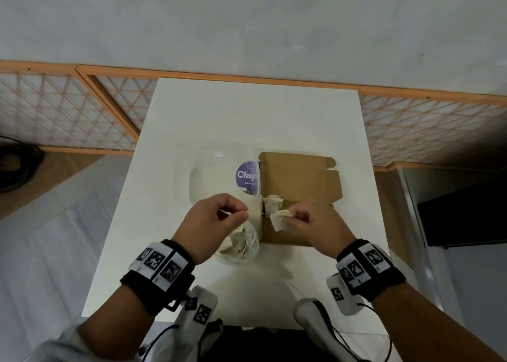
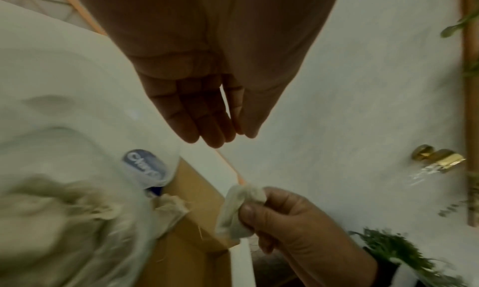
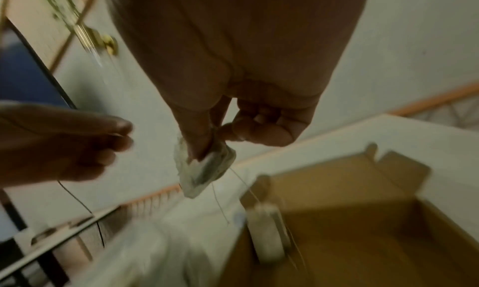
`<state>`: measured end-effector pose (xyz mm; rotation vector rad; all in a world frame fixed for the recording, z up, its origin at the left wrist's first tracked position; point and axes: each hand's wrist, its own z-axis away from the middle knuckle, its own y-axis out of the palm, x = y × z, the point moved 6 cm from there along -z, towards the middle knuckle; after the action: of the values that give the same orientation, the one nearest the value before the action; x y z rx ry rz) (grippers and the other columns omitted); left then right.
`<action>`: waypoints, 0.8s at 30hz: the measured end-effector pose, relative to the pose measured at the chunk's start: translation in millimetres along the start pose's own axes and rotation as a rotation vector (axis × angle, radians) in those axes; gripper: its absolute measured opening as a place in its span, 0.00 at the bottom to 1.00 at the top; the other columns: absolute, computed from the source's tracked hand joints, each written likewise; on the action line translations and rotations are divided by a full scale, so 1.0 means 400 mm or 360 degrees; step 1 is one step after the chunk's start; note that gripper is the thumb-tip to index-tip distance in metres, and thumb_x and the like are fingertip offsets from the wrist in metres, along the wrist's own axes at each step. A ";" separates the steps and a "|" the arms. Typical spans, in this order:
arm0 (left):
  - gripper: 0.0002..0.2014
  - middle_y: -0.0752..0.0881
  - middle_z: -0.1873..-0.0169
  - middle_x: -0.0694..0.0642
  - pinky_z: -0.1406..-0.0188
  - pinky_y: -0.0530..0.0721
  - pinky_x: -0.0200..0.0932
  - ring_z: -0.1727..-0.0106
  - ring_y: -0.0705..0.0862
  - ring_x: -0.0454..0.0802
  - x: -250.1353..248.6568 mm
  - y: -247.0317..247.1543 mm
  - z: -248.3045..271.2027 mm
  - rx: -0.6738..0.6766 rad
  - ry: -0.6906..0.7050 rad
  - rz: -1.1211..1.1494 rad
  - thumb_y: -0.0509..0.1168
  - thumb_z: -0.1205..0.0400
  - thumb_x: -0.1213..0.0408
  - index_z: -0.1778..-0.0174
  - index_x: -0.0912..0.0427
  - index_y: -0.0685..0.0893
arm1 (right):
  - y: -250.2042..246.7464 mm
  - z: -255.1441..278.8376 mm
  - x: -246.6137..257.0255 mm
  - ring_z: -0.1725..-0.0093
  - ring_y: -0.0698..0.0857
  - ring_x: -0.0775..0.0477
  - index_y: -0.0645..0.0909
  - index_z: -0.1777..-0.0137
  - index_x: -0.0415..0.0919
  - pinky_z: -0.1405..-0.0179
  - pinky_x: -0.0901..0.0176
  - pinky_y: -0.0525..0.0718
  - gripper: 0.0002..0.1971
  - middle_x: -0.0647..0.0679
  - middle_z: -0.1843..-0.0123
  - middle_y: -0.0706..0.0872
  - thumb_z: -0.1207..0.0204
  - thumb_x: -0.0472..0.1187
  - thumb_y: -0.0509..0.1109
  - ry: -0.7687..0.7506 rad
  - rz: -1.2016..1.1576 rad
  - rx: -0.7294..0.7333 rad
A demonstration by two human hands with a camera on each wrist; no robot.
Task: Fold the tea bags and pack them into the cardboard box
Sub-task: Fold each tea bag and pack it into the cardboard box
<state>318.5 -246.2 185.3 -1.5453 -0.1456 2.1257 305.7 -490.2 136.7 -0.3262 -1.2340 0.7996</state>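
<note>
One brown cardboard box [image 1: 299,194] lies open on the white surface [image 1: 247,109], its flaps spread. One crumpled tea bag [image 1: 273,201] rests at its left edge. The right hand [image 1: 315,224] pinches a second tea bag [image 1: 279,219], soft, pale and creased, between thumb and fingers just above the box. The left hand [image 1: 216,219] has its fingers curled, fingertips pinched on a thin thread [image 1: 233,212]. Below it, one clear round container [image 1: 241,246] holds more bags; I cannot count them.

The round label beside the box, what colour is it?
Purple label with white lettering, clearest in the head view.
</note>
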 end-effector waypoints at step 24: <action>0.01 0.93 0.61 0.47 0.48 0.90 0.52 0.57 0.92 0.44 0.245 -0.109 0.130 -0.0143 -0.0450 -0.0060 0.75 0.17 0.59 0.54 0.49 0.91 | 0.180 -0.196 -0.159 0.54 0.85 0.50 0.78 0.44 0.50 0.60 0.57 0.80 0.08 0.54 0.53 0.86 0.15 0.51 0.71 0.0565 0.0090 -0.0160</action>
<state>263.2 -153.2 135.2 -1.2703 -0.3686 2.3257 345.1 -469.7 20.8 -0.5617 -0.9353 0.6935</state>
